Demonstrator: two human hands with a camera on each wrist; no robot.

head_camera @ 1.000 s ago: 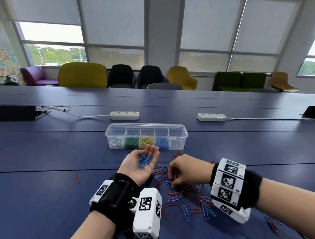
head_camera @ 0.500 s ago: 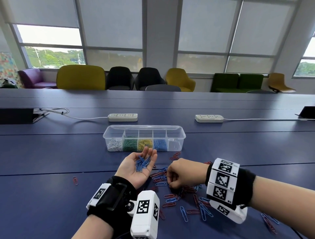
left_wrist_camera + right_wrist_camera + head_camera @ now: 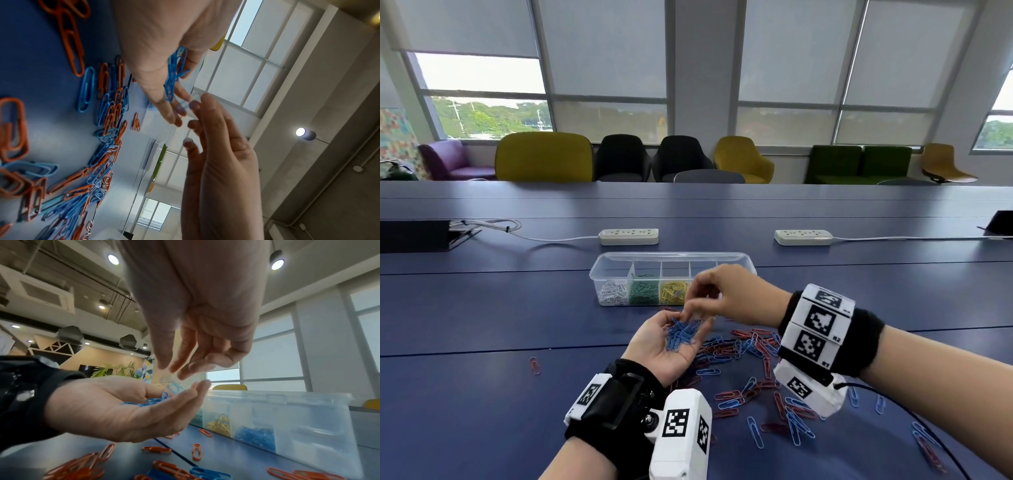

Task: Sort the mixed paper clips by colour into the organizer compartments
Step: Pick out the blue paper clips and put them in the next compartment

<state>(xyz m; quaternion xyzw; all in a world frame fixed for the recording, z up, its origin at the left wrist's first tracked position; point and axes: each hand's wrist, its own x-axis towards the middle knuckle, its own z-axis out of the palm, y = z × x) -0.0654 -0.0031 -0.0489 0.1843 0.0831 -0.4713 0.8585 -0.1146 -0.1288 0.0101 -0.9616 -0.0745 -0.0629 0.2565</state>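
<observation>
Long and dark blue, the tabletop point(image 3: 482, 308) carries a clear organizer point(image 3: 674, 257) whose compartments already hold white, green, yellow and blue clips; the rightmost compartment looks empty (presumably meant for red). By my reckoning the sort is well past half, with a mixed scatter of red and blue clips point(image 3: 750, 346) left near the wrists. The left hand point(image 3: 667, 342) lies palm up, fingers relaxed and slightly cupped, cradling a small heap of blue clips point(image 3: 683, 334). The right hand point(image 3: 726, 294) hovers just above that heap, fingers point(image 3: 174, 356) drawn loosely together and pointing down; whether they pinch a clip I cannot tell.
</observation>
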